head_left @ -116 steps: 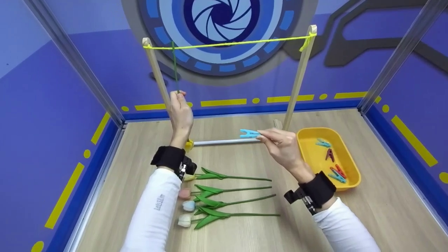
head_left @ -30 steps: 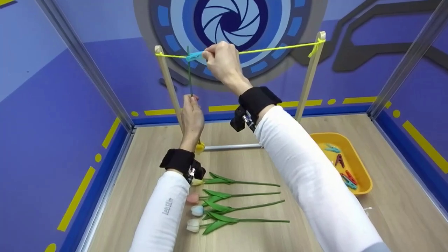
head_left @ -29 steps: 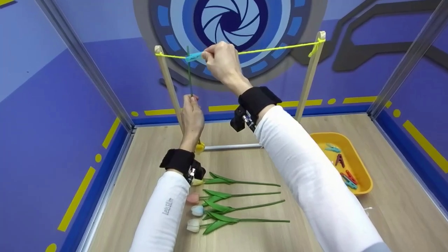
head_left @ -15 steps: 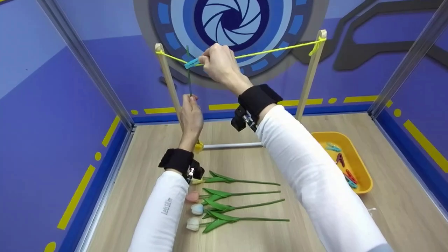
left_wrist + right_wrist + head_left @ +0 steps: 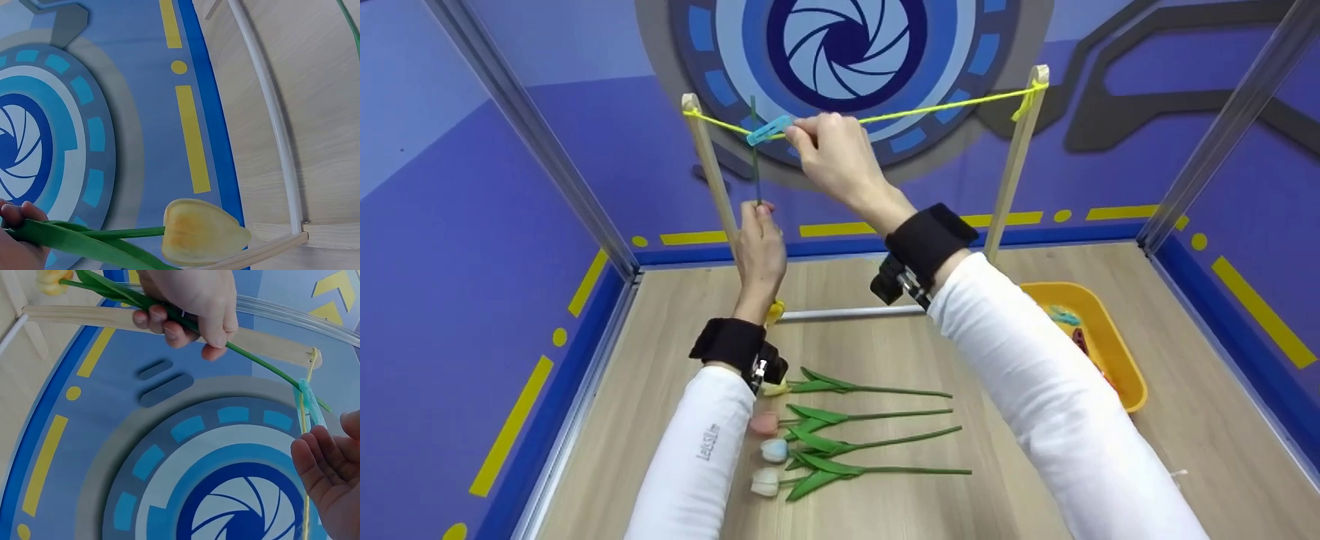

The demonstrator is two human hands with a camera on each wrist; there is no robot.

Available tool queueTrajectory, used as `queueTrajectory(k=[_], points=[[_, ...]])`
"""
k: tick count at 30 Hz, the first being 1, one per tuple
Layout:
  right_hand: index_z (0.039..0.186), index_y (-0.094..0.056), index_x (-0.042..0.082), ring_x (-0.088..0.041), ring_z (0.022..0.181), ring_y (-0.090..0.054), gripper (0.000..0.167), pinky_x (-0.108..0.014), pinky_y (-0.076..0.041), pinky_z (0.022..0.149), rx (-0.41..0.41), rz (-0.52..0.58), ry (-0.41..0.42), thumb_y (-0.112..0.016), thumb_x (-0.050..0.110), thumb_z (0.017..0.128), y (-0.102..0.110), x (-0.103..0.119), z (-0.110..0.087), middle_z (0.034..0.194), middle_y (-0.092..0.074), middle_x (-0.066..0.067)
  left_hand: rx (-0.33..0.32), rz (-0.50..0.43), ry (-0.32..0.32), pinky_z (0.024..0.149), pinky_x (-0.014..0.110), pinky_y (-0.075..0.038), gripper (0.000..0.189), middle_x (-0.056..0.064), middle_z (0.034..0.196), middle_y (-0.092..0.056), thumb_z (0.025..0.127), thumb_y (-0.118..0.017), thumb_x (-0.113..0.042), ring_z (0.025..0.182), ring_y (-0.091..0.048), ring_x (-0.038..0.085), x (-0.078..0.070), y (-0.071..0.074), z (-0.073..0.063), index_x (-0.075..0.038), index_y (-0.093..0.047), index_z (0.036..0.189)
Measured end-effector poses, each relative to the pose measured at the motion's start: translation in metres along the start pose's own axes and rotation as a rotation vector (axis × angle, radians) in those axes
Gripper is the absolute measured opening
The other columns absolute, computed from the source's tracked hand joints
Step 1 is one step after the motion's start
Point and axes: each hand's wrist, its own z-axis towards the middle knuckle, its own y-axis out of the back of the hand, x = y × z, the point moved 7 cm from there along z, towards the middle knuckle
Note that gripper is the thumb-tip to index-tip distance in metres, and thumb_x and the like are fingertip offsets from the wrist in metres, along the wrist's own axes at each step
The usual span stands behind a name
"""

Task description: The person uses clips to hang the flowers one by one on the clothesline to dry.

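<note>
My left hand (image 5: 761,251) grips the green stem of a yellow tulip (image 5: 205,232) that hangs head down, its stem end rising past the yellow string (image 5: 930,111). A light blue clothespin (image 5: 770,130) sits on the string, across the upper part of the stem. My right hand (image 5: 840,157) is at the handle end of that clothespin. In the right wrist view the thumb stands apart from the fingers (image 5: 320,453), which are right at the handles.
Two wooden posts (image 5: 1011,165) carry the string, with a pale rod (image 5: 847,313) low between them. Several artificial tulips (image 5: 840,471) lie in a row on the table (image 5: 675,450). A yellow tray (image 5: 1136,390) of clothespins stands right, partly behind my right sleeve.
My right hand brought the blue clothespin from beside the tray up to the string and stem. The string now dips there, and the fingers have spread from the handles. The left hand keeps its hold.
</note>
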Motion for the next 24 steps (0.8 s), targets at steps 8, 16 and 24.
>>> queueTrajectory(k=[8,16,24], points=[[0.083,-0.076,0.008,-0.014,0.052,-0.039,0.034,-0.022,-0.030,0.053,-0.041,0.034,0.008,-0.052,0.023,0.103,0.008,-0.022,-0.035,0.059,-0.044,0.000,0.016,0.010,0.023,0.061,0.026,-0.037,0.033,0.006,0.087,-0.057,0.110,-0.025,-0.028,0.069,-0.050,0.016,0.005,-0.004,-0.001,-0.010,-0.053,0.117],[0.078,-0.067,0.008,-0.015,0.055,-0.039,0.032,-0.023,-0.029,0.056,-0.116,0.087,-0.008,-0.054,0.024,0.102,0.020,-0.053,-0.067,0.061,-0.039,0.000,0.030,-0.010,0.039,0.066,0.027,-0.041,0.034,0.005,0.089,-0.060,0.110,-0.027,-0.028,0.078,-0.057,0.019,0.012,-0.005,-0.008,-0.010,-0.053,0.122],[0.074,-0.065,0.009,-0.019,0.056,-0.043,0.032,-0.022,-0.031,0.055,-0.156,0.136,-0.046,-0.055,0.022,0.101,0.033,-0.085,-0.097,0.059,-0.045,-0.002,0.060,-0.112,0.060,0.081,0.030,-0.046,0.036,0.016,0.101,-0.062,0.110,-0.027,-0.025,0.097,-0.062,0.031,0.020,-0.016,-0.017,-0.008,-0.051,0.130]])
